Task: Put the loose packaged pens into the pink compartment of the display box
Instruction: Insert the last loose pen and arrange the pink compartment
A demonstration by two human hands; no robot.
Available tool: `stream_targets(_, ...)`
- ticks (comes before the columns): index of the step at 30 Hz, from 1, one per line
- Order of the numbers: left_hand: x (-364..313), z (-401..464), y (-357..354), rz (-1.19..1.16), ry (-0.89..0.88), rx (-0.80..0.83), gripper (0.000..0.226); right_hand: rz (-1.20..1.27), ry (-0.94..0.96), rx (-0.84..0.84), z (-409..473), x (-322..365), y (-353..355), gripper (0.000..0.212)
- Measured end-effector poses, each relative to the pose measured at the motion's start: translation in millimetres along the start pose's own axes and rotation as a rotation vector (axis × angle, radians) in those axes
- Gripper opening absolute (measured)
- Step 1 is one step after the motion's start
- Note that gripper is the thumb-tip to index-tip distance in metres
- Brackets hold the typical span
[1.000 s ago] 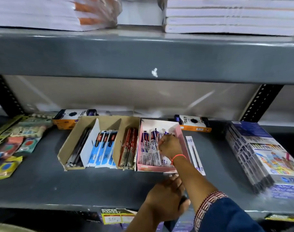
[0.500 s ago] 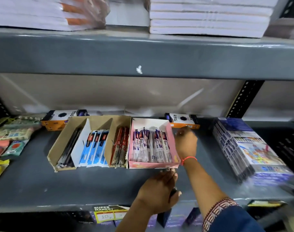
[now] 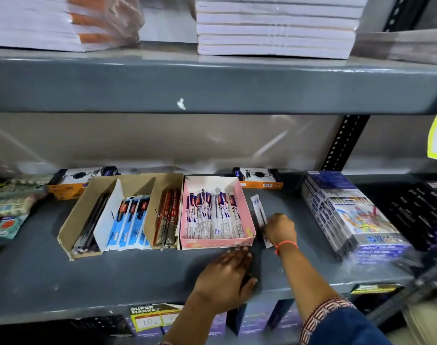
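The pink compartment (image 3: 247, 207) sits at the right end of the cardboard display box (image 3: 73, 227) on the grey shelf and holds several white and purple packaged pens (image 3: 212, 215). One loose packaged pen (image 3: 257, 207) lies flat on the shelf just right of the pink compartment. My right hand (image 3: 279, 229) rests on its near half, fingers closing on the packet. My left hand (image 3: 225, 277) lies flat on the shelf in front of the pink compartment, fingertips touching its front wall, holding nothing.
The box's other sections hold black, blue and red pen packs. Orange-and-black boxes (image 3: 258, 178) stand behind it. A stack of colour-pencil boxes (image 3: 349, 215) sits at the right, sachets (image 3: 6, 220) at the left. An upper shelf (image 3: 212, 83) with paper stacks hangs overhead.
My right hand came out of the pink compartment, moved right past its wall and came down on the loose pen. My left hand stayed at the compartment's front.
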State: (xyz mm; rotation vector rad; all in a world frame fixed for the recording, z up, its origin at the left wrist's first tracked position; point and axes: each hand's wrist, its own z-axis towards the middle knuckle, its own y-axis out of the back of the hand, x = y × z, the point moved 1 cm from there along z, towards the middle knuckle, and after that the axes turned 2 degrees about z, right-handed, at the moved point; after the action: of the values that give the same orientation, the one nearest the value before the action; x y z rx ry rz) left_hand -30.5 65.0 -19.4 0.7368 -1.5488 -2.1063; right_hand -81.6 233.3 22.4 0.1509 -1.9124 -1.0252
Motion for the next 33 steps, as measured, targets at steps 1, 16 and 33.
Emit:
stream_targets(1, 1, 0, -1, -0.004, 0.011, -0.007, 0.057, 0.055, -0.018, 0.007, 1, -1, 2, 0.017)
stream_targets(16, 0, 2, -3, 0.062, 0.003, 0.028, 0.059, 1.164, -0.047, 0.279, -27, 10, 30, 0.038)
stream_targets(33, -1, 2, 1, 0.078, 0.000, 0.027, 0.058, 1.221, 0.027, 0.407, -42, 20, 21, 0.019)
